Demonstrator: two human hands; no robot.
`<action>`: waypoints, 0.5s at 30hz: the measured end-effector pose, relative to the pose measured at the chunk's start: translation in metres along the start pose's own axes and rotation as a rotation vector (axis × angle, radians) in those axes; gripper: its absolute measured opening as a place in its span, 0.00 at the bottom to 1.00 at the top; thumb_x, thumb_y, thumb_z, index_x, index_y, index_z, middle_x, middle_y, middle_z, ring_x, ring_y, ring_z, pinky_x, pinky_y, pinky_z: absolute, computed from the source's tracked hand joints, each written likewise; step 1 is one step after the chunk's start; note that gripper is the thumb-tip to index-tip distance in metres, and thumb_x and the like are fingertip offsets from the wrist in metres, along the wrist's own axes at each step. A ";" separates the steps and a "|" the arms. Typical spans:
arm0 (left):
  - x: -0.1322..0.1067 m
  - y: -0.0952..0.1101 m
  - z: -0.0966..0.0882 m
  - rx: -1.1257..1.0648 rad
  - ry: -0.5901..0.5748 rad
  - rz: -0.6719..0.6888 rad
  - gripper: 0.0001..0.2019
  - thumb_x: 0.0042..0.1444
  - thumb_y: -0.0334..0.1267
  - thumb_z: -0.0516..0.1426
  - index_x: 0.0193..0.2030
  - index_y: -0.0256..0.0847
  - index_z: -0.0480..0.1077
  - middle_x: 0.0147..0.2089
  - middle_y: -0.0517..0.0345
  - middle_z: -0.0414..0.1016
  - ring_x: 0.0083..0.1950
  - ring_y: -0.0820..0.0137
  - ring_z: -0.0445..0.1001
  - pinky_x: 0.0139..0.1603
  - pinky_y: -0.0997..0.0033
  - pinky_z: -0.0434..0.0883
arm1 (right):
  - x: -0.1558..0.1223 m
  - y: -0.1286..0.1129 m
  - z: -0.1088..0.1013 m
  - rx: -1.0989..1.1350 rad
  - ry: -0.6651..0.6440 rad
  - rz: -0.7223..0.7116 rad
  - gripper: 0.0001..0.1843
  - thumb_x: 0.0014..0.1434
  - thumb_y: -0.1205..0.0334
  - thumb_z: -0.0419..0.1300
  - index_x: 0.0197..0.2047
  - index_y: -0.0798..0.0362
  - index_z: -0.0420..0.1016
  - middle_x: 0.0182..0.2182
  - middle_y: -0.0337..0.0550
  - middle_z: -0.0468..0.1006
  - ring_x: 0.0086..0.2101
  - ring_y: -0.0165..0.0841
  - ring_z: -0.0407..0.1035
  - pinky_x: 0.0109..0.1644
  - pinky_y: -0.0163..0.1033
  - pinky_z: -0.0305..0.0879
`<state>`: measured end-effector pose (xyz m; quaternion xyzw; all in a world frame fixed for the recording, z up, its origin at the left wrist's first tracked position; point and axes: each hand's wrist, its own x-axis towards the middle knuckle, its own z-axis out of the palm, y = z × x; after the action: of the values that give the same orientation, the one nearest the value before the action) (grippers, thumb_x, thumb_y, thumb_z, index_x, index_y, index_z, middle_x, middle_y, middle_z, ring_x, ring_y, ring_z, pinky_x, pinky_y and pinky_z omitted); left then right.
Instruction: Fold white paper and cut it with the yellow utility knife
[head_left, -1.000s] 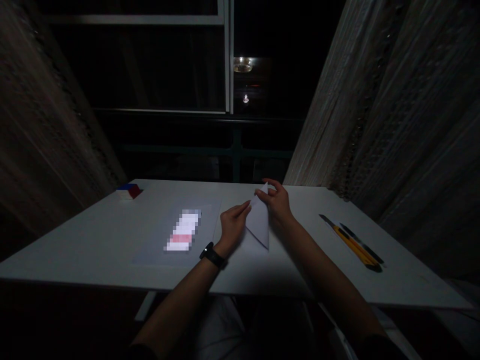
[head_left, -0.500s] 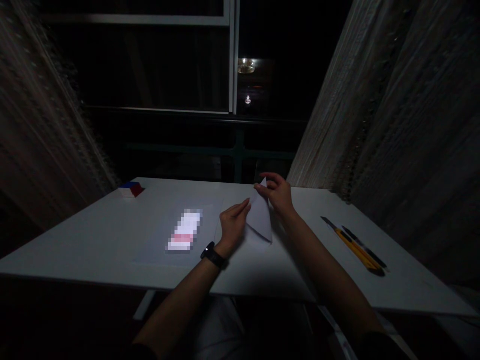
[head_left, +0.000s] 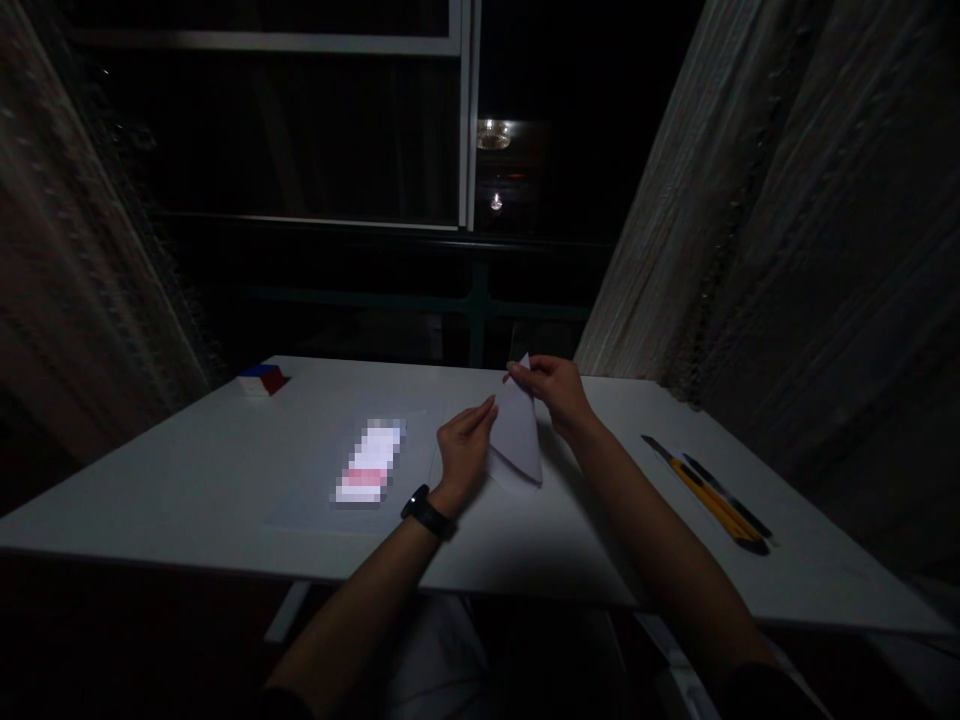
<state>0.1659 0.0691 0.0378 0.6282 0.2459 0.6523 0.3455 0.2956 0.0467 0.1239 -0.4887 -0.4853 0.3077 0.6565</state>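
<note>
A folded white paper with a pointed shape lies on the white table between my hands. My left hand, with a black watch on the wrist, presses its fingertips on the paper's left edge. My right hand pinches the paper's far tip and lifts it a little off the table.
A sheet with a blurred label lies left of my hands. A red, white and blue cube sits at the far left corner. A yellow cutter and a black pen lie at the right. Curtains hang on both sides of a dark window.
My right hand has drawn the paper's far tip slightly upward and leftward. The left hand has stayed in place on the paper's edge.
</note>
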 end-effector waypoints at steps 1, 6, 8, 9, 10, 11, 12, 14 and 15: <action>0.000 0.000 0.000 0.002 -0.001 0.005 0.11 0.53 0.38 0.60 0.44 0.42 0.76 0.42 0.53 0.79 0.41 0.68 0.77 0.44 0.69 0.71 | 0.000 -0.001 -0.001 -0.004 -0.008 0.005 0.16 0.35 0.51 0.70 0.21 0.55 0.75 0.21 0.40 0.77 0.23 0.29 0.67 0.29 0.34 0.61; -0.001 0.001 0.001 -0.002 0.001 0.006 0.11 0.53 0.38 0.60 0.43 0.43 0.77 0.41 0.54 0.79 0.41 0.68 0.77 0.43 0.70 0.71 | 0.002 -0.009 -0.006 -0.014 -0.055 0.053 0.15 0.35 0.52 0.70 0.20 0.54 0.76 0.20 0.40 0.76 0.23 0.28 0.66 0.30 0.35 0.61; -0.001 0.002 0.001 -0.003 0.001 -0.001 0.10 0.53 0.38 0.60 0.43 0.43 0.77 0.41 0.55 0.79 0.41 0.68 0.77 0.43 0.70 0.71 | 0.003 -0.012 -0.008 -0.003 -0.092 0.072 0.14 0.36 0.52 0.70 0.20 0.54 0.76 0.20 0.39 0.76 0.23 0.28 0.66 0.31 0.35 0.62; -0.001 0.003 0.002 -0.002 0.001 -0.003 0.10 0.53 0.38 0.60 0.43 0.43 0.77 0.41 0.55 0.79 0.41 0.68 0.77 0.43 0.70 0.72 | 0.003 -0.013 -0.009 0.004 -0.106 0.081 0.14 0.36 0.53 0.70 0.20 0.54 0.76 0.20 0.39 0.76 0.23 0.28 0.67 0.31 0.35 0.62; -0.001 0.004 0.003 -0.003 0.001 -0.006 0.10 0.53 0.38 0.60 0.43 0.43 0.77 0.41 0.55 0.79 0.41 0.68 0.77 0.43 0.71 0.72 | 0.003 -0.014 -0.010 0.009 -0.115 0.086 0.14 0.35 0.53 0.70 0.20 0.54 0.76 0.20 0.39 0.76 0.23 0.28 0.67 0.31 0.35 0.62; -0.001 0.006 0.004 -0.007 0.001 -0.010 0.10 0.54 0.38 0.60 0.43 0.43 0.77 0.41 0.55 0.79 0.41 0.68 0.77 0.43 0.71 0.72 | 0.004 -0.015 -0.011 0.013 -0.119 0.090 0.14 0.35 0.53 0.71 0.20 0.54 0.76 0.21 0.40 0.76 0.24 0.28 0.67 0.31 0.35 0.62; -0.001 0.007 0.004 -0.012 0.005 -0.015 0.10 0.54 0.38 0.60 0.43 0.43 0.77 0.41 0.55 0.79 0.41 0.68 0.77 0.43 0.71 0.72 | 0.004 -0.016 -0.011 0.013 -0.121 0.091 0.14 0.36 0.53 0.71 0.20 0.54 0.76 0.21 0.40 0.77 0.24 0.28 0.68 0.31 0.35 0.62; -0.002 0.010 0.006 -0.025 0.015 -0.023 0.11 0.54 0.39 0.60 0.43 0.43 0.77 0.41 0.54 0.79 0.41 0.68 0.77 0.43 0.71 0.72 | 0.005 -0.019 -0.012 0.004 -0.126 0.089 0.15 0.36 0.52 0.70 0.20 0.55 0.76 0.22 0.41 0.77 0.24 0.28 0.68 0.31 0.35 0.62; -0.002 0.012 0.007 -0.029 0.021 -0.025 0.11 0.54 0.39 0.60 0.43 0.43 0.77 0.41 0.54 0.79 0.41 0.68 0.77 0.43 0.70 0.72 | 0.005 -0.021 -0.013 -0.004 -0.129 0.085 0.15 0.36 0.52 0.70 0.20 0.55 0.76 0.23 0.42 0.78 0.25 0.29 0.68 0.31 0.35 0.63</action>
<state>0.1713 0.0588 0.0459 0.6129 0.2477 0.6583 0.3601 0.3075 0.0397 0.1445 -0.4894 -0.5059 0.3650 0.6093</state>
